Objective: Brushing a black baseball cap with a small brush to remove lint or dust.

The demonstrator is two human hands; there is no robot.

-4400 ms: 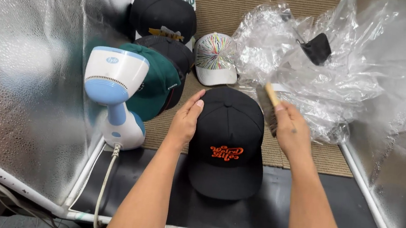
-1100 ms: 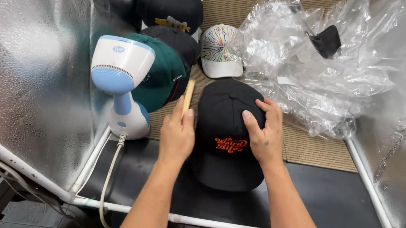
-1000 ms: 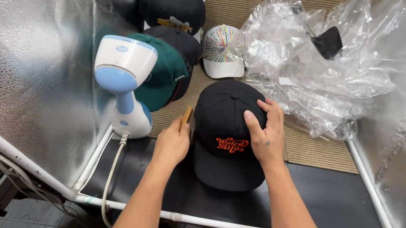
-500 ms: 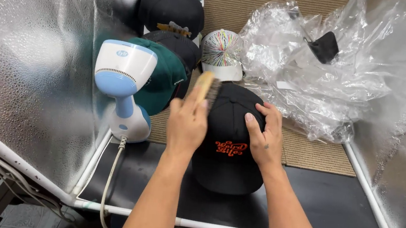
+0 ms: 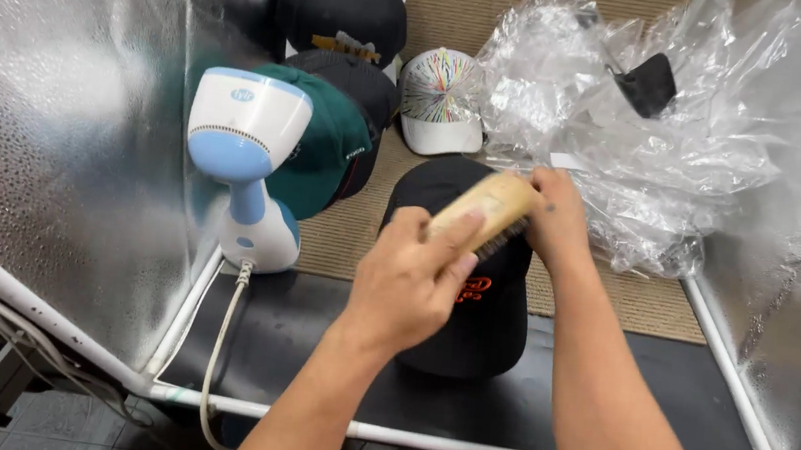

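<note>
A black cap [image 5: 478, 315] with an orange emblem lies on the dark mat, its brim toward me. My left hand [image 5: 411, 281] grips a wooden brush [image 5: 487, 210] and holds it, bristles down, just over the cap's crown. My right hand [image 5: 554, 218] rests on the crown's right side, its fingers at the far end of the brush; whether they pinch the brush or only touch the cap cannot be told.
A white and blue garment steamer [image 5: 244, 164] stands at the left, its cord [image 5: 218, 355] trailing off the front edge. Behind it are a green cap [image 5: 324, 152], black caps [image 5: 344, 11] and a white patterned cap [image 5: 442, 95]. Crumpled clear plastic [image 5: 658, 133] fills the right. Silver reflective walls [image 5: 48, 89] enclose the space.
My left hand has lifted the brush from the cap's left side up over the crown. My right hand has slid up from the middle of the cap to its top right.
</note>
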